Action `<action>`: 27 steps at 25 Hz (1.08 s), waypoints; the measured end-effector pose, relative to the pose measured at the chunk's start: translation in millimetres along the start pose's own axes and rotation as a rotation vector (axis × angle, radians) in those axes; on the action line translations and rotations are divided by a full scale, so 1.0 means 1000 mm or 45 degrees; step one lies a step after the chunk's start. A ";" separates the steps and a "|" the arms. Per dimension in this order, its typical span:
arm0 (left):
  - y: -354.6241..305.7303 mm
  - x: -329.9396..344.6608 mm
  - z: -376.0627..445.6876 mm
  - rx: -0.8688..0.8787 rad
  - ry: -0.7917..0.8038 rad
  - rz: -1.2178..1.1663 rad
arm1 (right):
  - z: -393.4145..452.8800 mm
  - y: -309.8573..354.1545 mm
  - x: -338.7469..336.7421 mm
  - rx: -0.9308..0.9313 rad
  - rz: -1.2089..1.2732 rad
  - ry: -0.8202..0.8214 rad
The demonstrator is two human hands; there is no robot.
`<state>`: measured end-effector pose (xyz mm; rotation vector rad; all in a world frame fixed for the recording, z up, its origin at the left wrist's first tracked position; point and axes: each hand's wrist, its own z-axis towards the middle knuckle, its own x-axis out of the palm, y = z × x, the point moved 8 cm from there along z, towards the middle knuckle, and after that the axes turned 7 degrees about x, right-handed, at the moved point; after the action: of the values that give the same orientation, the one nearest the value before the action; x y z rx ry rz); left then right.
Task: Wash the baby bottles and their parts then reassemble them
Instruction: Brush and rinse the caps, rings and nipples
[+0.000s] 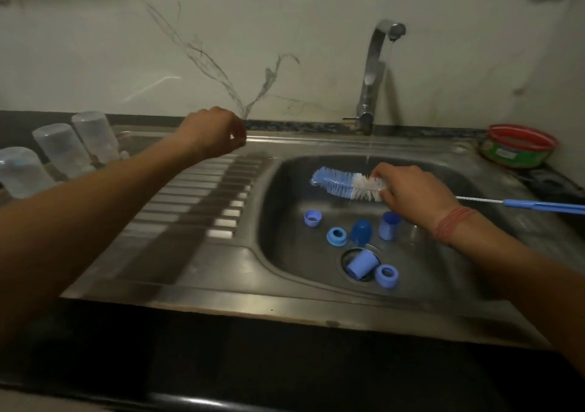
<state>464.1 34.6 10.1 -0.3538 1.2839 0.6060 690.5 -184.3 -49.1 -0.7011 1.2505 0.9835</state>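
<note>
Three bottles [60, 150] drain left of the sink [272, 253]; right hand [411, 190] grips the brush [342, 183], left hand [215, 133] hangs curled, seemingly empty; caps [362, 264] likely next.

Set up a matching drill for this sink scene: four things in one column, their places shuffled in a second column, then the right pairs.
Things
1. bottle brush
2. clear bottles
3. red-rimmed tub
4. pale blue cup

Places
A. lying over the drain
B. standing upside down at the far left of the draining board
C. on the counter right of the tap
D. in the right hand, under the tap

Pairs: 1-D, 2-B, 3-C, 4-A
</note>
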 end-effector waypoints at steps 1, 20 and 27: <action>-0.025 0.006 0.009 0.049 0.020 -0.026 | 0.000 -0.016 0.004 0.054 -0.027 0.037; -0.231 0.233 0.061 0.342 0.952 0.170 | 0.014 -0.119 0.019 0.361 0.017 0.087; -0.221 0.203 0.082 0.074 0.614 -0.311 | 0.012 -0.119 0.016 0.384 0.024 0.063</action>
<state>693.1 -49.6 -182.6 -0.6244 1.6823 0.2797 802.3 -222.7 -71.0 -0.4806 1.4147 0.7744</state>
